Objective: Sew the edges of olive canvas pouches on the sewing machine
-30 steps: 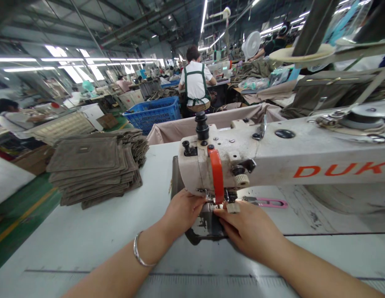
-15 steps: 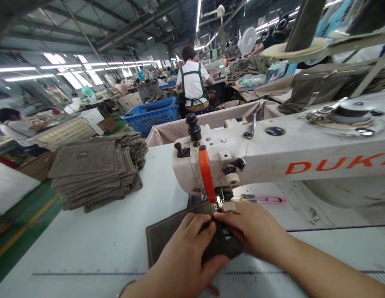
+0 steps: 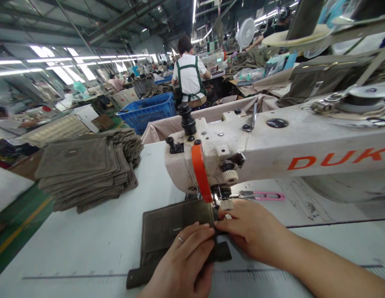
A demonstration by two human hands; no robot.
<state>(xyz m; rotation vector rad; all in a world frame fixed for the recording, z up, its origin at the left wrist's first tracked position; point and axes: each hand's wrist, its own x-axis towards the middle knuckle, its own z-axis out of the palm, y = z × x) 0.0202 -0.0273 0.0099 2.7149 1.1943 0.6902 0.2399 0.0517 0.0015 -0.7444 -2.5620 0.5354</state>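
Just now, a dark olive fabric panel (image 3: 175,227) lies flat on the white table (image 3: 71,244), one edge under the presser foot (image 3: 217,201) of the sewing machine (image 3: 304,159). The left hand's (image 3: 180,260) closed fingers press it down; the right hand's (image 3: 251,227) fingertips grip its edge. Pink-handled snips (image 3: 268,196) lie behind; stacked panels (image 3: 80,169) sit left.

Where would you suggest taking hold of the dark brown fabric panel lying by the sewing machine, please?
Probably its near left part, the panel pressed from above and from the person's side by the left hand: it lies flat and limp on the table, and its right edge reaches under the sewing machine head, which crowds that end.
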